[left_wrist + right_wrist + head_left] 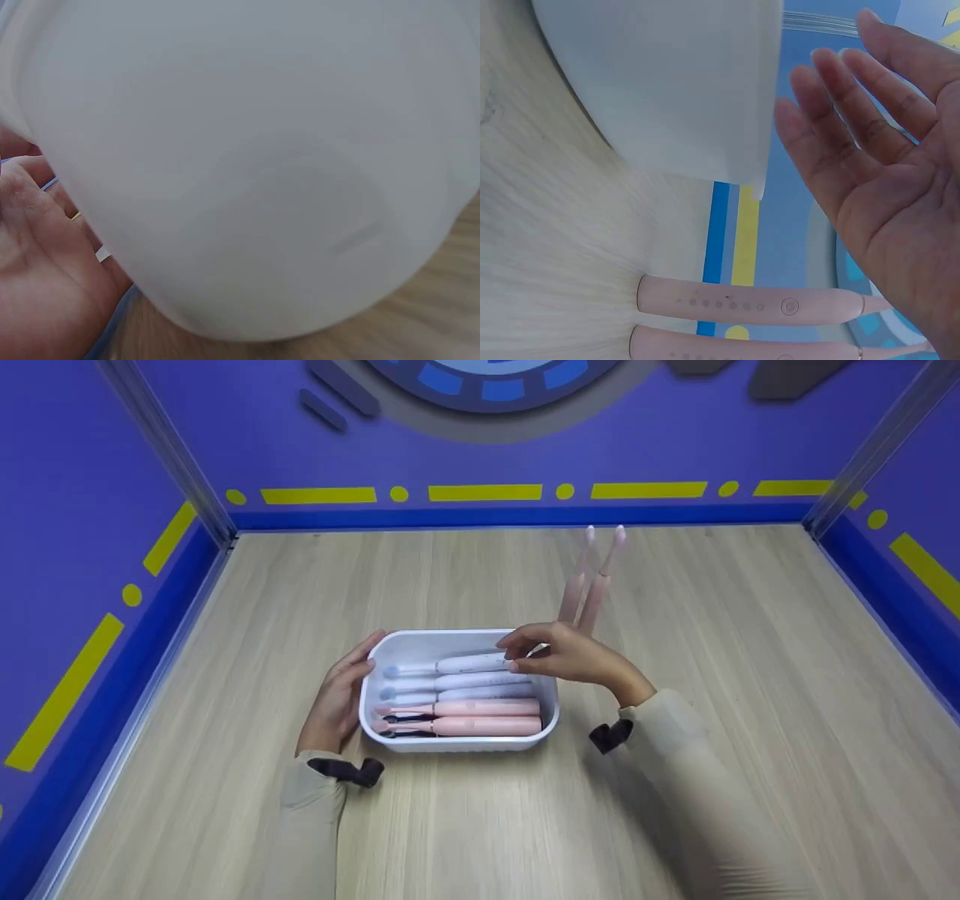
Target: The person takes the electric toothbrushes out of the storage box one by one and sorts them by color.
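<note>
A white plastic bin (459, 744) stands in front of me. My left hand (339, 701) grips its left end, thumb at the rim and fingers along the outside. Inside lie several white electric toothbrushes (472, 663) and two pink electric toothbrushes (487, 726), heads to the left, with dark brush parts partly hidden below. Over the bin's back right corner hovers my right hand (566, 652); the right wrist view shows its fingers (870, 127) loosely bent and holding nothing. Just behind that hand, two more pink electric toothbrushes (750, 300) stand upright on the table.
The wood-grain table (465, 825) is bounded by blue panels (480, 465) with yellow dashes at the back and both sides. Metal corner posts (172, 450) rise at the back corners. A small black camera (349, 771) sits on each wrist.
</note>
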`<state>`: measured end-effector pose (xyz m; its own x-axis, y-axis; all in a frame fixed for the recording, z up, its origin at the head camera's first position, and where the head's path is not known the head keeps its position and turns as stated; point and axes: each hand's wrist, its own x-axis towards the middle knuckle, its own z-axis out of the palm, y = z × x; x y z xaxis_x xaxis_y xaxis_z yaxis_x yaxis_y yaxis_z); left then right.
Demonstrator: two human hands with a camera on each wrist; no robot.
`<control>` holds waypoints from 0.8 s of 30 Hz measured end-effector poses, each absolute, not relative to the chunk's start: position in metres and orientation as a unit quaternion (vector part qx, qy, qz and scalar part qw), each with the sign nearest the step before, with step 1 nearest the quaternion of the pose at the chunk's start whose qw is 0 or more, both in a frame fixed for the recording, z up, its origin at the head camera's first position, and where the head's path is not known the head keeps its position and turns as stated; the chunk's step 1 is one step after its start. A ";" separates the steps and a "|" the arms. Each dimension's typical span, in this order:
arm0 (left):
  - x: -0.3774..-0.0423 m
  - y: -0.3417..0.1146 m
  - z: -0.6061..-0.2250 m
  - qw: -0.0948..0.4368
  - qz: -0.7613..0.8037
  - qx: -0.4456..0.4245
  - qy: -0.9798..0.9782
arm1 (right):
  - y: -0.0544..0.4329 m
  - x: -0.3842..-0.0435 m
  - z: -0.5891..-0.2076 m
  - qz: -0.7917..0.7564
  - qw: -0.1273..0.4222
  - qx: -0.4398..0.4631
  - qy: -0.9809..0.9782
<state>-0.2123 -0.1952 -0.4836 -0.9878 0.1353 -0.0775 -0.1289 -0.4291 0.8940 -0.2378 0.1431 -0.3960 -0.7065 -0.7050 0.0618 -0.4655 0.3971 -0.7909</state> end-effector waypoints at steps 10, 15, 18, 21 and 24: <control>-0.212 -0.195 -0.482 0.084 0.849 0.004 0.522 | 0.135 -0.238 -0.388 -0.362 0.183 -0.371 0.835; -0.212 -0.195 -0.483 0.082 0.845 -0.002 0.528 | 0.130 -0.239 -0.385 -0.323 0.204 -0.386 0.840; -0.212 -0.195 -0.483 0.081 0.845 -0.002 0.529 | 0.126 -0.240 -0.385 -0.305 0.216 -0.390 0.842; -0.212 -0.195 -0.483 0.082 0.846 -0.004 0.527 | 0.123 -0.240 -0.385 -0.295 0.224 -0.397 0.840; -0.212 -0.195 -0.483 0.084 0.849 -0.006 0.522 | 0.120 -0.239 -0.384 -0.278 0.232 -0.404 0.840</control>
<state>-0.2117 -0.1950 -0.4826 -0.9857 0.1373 -0.0979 -0.1494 -0.4415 0.8848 -0.2393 0.1199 -0.3840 -0.5663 -0.8073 -0.1661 -0.5489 0.5198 -0.6546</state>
